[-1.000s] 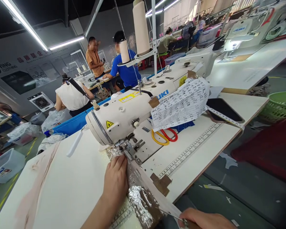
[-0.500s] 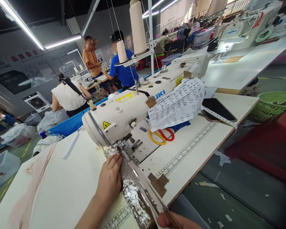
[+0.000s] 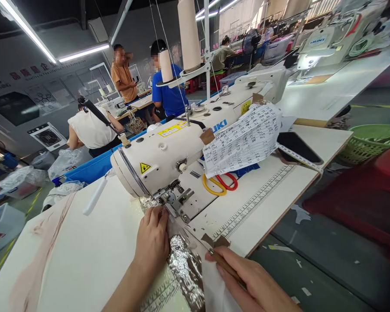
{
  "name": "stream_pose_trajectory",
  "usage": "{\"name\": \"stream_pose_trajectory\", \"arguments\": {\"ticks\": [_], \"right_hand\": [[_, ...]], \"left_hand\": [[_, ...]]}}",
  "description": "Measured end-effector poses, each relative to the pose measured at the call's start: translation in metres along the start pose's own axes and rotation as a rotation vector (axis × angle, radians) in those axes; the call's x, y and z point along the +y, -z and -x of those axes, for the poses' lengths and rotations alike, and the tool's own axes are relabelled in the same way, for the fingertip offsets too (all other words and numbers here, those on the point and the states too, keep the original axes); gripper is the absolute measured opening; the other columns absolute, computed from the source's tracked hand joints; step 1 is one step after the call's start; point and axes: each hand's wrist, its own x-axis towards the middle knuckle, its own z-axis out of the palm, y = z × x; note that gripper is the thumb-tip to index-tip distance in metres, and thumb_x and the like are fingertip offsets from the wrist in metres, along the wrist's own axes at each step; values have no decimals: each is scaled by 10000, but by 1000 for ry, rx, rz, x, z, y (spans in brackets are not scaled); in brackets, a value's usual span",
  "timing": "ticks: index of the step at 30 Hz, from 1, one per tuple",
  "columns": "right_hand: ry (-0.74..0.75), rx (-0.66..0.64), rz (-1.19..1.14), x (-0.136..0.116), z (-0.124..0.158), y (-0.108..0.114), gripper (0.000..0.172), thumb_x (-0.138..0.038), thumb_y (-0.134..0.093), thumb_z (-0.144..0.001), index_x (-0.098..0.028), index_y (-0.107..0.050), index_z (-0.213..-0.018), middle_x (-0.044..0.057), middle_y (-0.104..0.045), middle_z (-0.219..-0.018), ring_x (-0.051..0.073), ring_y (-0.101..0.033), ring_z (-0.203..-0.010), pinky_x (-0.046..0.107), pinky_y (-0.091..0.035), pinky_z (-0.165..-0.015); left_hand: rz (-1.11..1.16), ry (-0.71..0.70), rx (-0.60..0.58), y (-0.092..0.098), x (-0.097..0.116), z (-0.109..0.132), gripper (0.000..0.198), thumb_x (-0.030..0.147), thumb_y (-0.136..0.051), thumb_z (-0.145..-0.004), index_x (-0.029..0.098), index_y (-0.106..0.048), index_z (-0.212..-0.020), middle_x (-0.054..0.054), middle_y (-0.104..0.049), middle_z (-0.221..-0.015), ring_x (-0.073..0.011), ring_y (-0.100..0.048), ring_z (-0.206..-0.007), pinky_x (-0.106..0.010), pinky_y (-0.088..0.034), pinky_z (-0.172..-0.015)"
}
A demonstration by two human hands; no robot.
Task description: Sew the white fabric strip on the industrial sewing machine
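My left hand lies on a strip of shiny silver material, its fingertips beside the presser foot of a white sewing machine. The fingers are laid down and slightly bent, with the thumb hidden. At the lower right my right hand is closed round the brown handle of a thin metal-tipped tool, which looks like an awl. Its tip touches the pale fabric edge that runs to the machine. Loose pale cloth hangs below this hand.
Yellow-and-red-handled scissors lie partly under a handwritten sheet. A dark phone rests on the right side, near a green basket. Sheer pink cloth covers part of the left table. Several people sit or stand at the back.
My right hand has moved up and forward along the fabric edge, bringing the tool closer to the machine. My left hand stays almost in place.
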Motion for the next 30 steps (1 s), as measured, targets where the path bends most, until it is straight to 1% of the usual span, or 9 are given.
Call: {"name": "stream_pose_trajectory", "arguments": {"ticks": [5, 8, 11, 14, 18, 21, 24, 26, 30], "right_hand": [[97, -2, 70, -8, -15, -1, 226, -238, -336, -970, -253, -549, -896, 27, -703, -875, 222, -678, -831, 281, -507, -679], [157, -17, 111, -5, -17, -2, 237, -204, -311, -974, -254, -541, -948, 27, -702, -912, 211, -676, -811, 278, -495, -654], [213, -8, 151, -2, -17, -3, 249, -184, -295, -972, -254, -532, -997, 19, -690, -893, 204, -668, -766, 286, -485, -643], [183, -41, 174, -3, -21, -5, 239, -193, -284, -978, -245, -517, -991, 16, -668, -866, 210, -651, -751, 312, -475, -644], [134, -127, 158, -4, -31, -7, 243, -228, -256, -991, -231, -499, -982, 24, -634, -848, 221, -624, -749, 343, -461, -647], [142, -125, 172, -4, -34, -10, 252, -207, -250, -980, -221, -497, -1030, 43, -630, -890, 230, -618, -784, 353, -455, -666], [169, -119, 186, -2, -35, -12, 265, -187, -241, -973, -218, -490, -1055, 49, -626, -903, 228, -615, -789, 354, -452, -675], [180, -129, 181, -2, -35, -13, 256, -199, -236, -983, -225, -485, -1039, 37, -615, -877, 220, -607, -752, 344, -444, -651], [195, -126, 183, -3, -37, -14, 236, -195, -249, -986, -231, -481, -1015, 29, -609, -857, 216, -608, -734, 329, -436, -623]], "left_hand": [[58, -51, 59, 2, -6, -6, 393, -26, -383, -782, 103, -585, -1093, -142, -580, -1030, -256, -522, -914, -428, -555, -763], [146, -113, 106, 1, -10, -4, 362, -24, -369, -826, 113, -567, -1097, -130, -579, -1018, -233, -525, -908, -399, -555, -766], [204, -142, 120, 0, -13, -2, 351, -20, -365, -848, 131, -553, -1104, -121, -578, -1038, -226, -528, -931, -398, -547, -785], [195, -132, 107, 0, -13, -2, 372, -22, -358, -842, 136, -543, -1123, -122, -576, -1064, -235, -527, -944, -413, -542, -787], [130, -99, 100, 0, -12, -2, 452, -52, -367, -773, 111, -535, -1160, -143, -555, -1102, -261, -512, -977, -441, -534, -792], [120, -64, 104, 0, -13, -2, 484, -62, -378, -744, 115, -539, -1164, -136, -548, -1084, -255, -509, -960, -429, -530, -786], [185, -82, 124, 0, -14, -1, 447, -58, -372, -771, 130, -539, -1141, -116, -554, -1039, -230, -514, -921, -406, -522, -776], [234, -106, 125, 1, -14, -1, 400, -50, -361, -802, 141, -539, -1105, -105, -565, -1022, -220, -517, -913, -396, -516, -772], [246, -126, 120, 0, -14, -2, 357, -39, -358, -817, 157, -543, -1052, -98, -583, -1015, -222, -526, -921, -404, -513, -776]]}}
